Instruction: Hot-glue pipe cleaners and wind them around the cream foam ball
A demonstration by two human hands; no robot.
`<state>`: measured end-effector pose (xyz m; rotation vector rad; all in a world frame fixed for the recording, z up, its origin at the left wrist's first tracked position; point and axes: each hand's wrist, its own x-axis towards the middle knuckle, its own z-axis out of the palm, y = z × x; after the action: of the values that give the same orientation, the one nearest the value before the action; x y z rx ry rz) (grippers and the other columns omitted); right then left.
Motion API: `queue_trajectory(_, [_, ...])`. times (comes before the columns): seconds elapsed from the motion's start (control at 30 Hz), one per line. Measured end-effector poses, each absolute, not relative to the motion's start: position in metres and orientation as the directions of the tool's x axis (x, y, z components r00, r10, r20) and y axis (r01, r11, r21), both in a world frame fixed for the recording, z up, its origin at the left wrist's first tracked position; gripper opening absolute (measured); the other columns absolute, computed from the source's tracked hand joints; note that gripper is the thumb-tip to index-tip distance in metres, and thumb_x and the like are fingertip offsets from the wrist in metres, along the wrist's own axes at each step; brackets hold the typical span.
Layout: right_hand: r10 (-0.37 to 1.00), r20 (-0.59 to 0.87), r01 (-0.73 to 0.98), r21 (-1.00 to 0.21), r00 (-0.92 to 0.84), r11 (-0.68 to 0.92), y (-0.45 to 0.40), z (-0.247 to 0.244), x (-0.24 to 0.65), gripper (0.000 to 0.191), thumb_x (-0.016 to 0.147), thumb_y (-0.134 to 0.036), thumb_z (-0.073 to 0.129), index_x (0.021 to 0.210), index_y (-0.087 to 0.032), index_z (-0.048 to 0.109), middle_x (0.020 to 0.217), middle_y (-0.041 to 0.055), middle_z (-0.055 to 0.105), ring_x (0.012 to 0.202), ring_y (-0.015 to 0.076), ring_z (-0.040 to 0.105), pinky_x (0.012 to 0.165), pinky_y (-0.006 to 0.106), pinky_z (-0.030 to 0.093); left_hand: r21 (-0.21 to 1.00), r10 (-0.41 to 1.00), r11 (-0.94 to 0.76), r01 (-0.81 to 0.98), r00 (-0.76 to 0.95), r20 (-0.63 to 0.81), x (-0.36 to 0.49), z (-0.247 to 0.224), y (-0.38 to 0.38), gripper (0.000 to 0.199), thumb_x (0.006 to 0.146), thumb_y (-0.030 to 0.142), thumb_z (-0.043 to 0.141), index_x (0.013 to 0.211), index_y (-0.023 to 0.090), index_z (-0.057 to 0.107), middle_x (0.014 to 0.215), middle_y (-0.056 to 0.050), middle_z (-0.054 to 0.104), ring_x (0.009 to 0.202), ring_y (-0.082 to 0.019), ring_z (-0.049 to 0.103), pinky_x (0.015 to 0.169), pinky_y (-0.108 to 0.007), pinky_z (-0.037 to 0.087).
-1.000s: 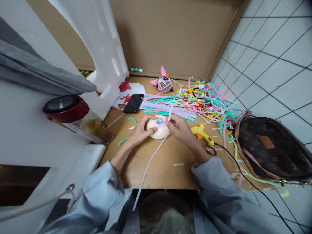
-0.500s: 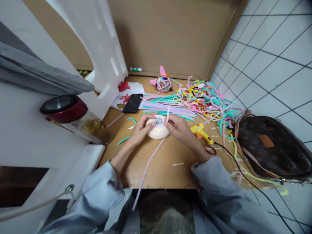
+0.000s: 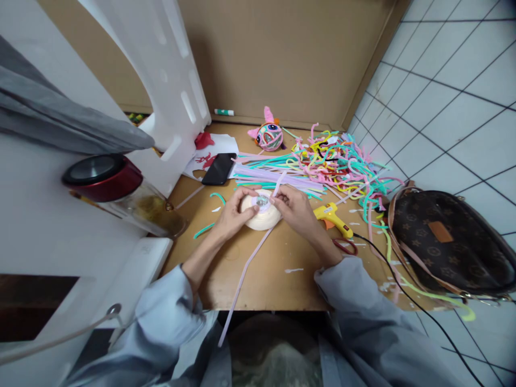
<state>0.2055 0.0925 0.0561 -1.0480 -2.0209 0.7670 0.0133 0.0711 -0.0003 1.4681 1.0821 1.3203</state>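
A round cream-coloured ring (image 3: 262,220) with a hole in its middle is between my hands over the table. My left hand (image 3: 237,212) grips its left side, thumb on top near the hole. At its right edge my right hand (image 3: 296,209) pinches a lilac pipe cleaner (image 3: 246,266). One end of the pipe cleaner stands up above my right fingers; the long end hangs from below the ring past the table's front edge. Behind the ring lies a bundle of lilac and green pipe cleaners (image 3: 262,174).
A yellow glue gun (image 3: 332,217) and red-handled scissors (image 3: 344,246) lie right of my right hand. Tangled pipe cleaners (image 3: 338,161), a pink figure (image 3: 269,135) and a phone (image 3: 219,169) are behind. A bottle (image 3: 124,193) stands left, a brown bag (image 3: 451,242) right.
The upright end of the lilac pipe cleaner now leans further right. My right hand has shifted slightly left and up at the ring's edge. My left hand keeps its grip.
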Motion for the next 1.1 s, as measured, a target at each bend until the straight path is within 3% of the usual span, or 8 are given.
queue_trajectory(0.37, [0.868, 0.39, 0.464, -0.735, -0.309, 0.495, 0.087, 0.049, 0.194, 0.014, 0.086, -0.024, 0.055, 0.074, -0.023, 0.05, 0.073, 0.0004, 0.055, 0.07, 0.0176, 0.05, 0.068, 0.03, 0.037, 0.967, 0.966, -0.253, 0.039, 0.055, 0.251, 0.015, 0.002, 0.07, 0.038, 0.072, 0.038, 0.074, 0.102, 0.02, 0.059, 0.14, -0.015, 0.063, 0.129, -0.032, 0.06, 0.107, -0.046, 0.045])
queue_trajectory(0.87, [0.821, 0.437, 0.508, -0.645, -0.368, 0.571, 0.084, 0.047, 0.194, 0.011, 0.086, -0.019, 0.053, 0.076, -0.023, 0.054, 0.078, 0.0019, 0.057, 0.074, 0.0188, 0.052, 0.069, 0.03, 0.038, 0.97, 0.959, -0.243, 0.018, 0.153, 0.238, 0.009, 0.003, 0.069, 0.043, 0.075, 0.046, 0.073, 0.106, 0.021, 0.056, 0.143, -0.013, 0.059, 0.129, -0.031, 0.057, 0.105, -0.043, 0.046])
queue_trajectory(1.1, [0.813, 0.419, 0.53, -0.617, -0.404, 0.581, 0.086, 0.048, 0.197, 0.011, 0.087, -0.018, 0.055, 0.077, -0.022, 0.056, 0.077, 0.0022, 0.057, 0.074, 0.019, 0.053, 0.069, 0.03, 0.038, 0.962, 0.947, -0.267, 0.056, 0.2, 0.251, 0.008, 0.0, 0.07, 0.051, 0.069, 0.037, 0.077, 0.11, 0.022, 0.051, 0.144, -0.012, 0.056, 0.122, -0.028, 0.059, 0.102, -0.041, 0.047])
